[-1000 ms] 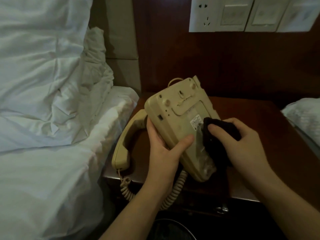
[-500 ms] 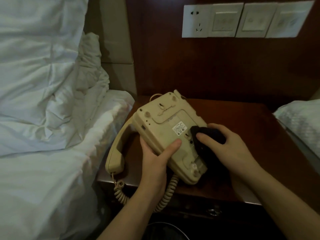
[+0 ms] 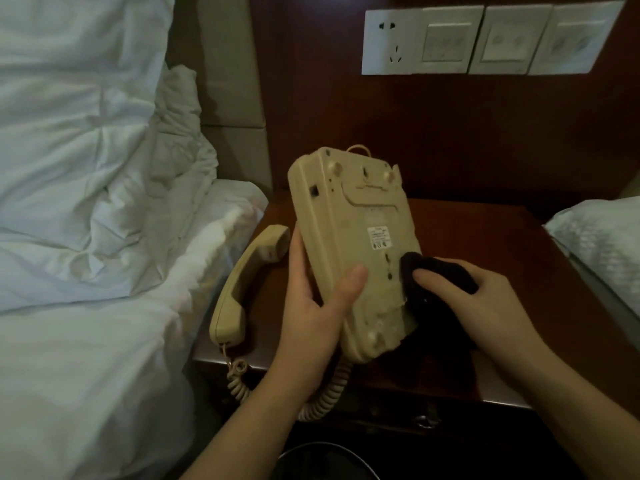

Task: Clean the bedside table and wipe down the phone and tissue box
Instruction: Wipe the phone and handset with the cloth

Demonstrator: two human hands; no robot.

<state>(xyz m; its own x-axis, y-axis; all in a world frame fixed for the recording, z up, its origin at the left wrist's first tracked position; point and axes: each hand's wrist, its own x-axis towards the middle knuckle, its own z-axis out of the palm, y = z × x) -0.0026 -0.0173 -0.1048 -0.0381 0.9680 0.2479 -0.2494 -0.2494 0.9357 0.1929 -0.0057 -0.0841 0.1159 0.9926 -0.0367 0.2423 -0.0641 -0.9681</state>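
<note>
Bedding (image 3: 86, 202): rumpled white duvet and sheets at 9 o'clock.
Handset (image 3: 247, 285): beige, lying off the hook on the bedside table (image 3: 502, 271), its coiled cord (image 3: 325, 393) hanging over the front edge.
Left hand (image 3: 311, 306): clamped on the telephone base (image 3: 349, 244), thumb across its underside.
Telephone base: centre, tilted up above the table, underside and label facing the camera.
Right hand (image 3: 485, 299): at 4 o'clock, closed on a dark cloth (image 3: 436, 271) pressed to the base's right edge.
Wall sockets (image 3: 485, 39): 1 o'clock.

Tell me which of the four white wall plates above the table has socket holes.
The leftmost wall plate. It shows dark plug slots, while the three plates to its right carry only flat rocker switches.
</note>
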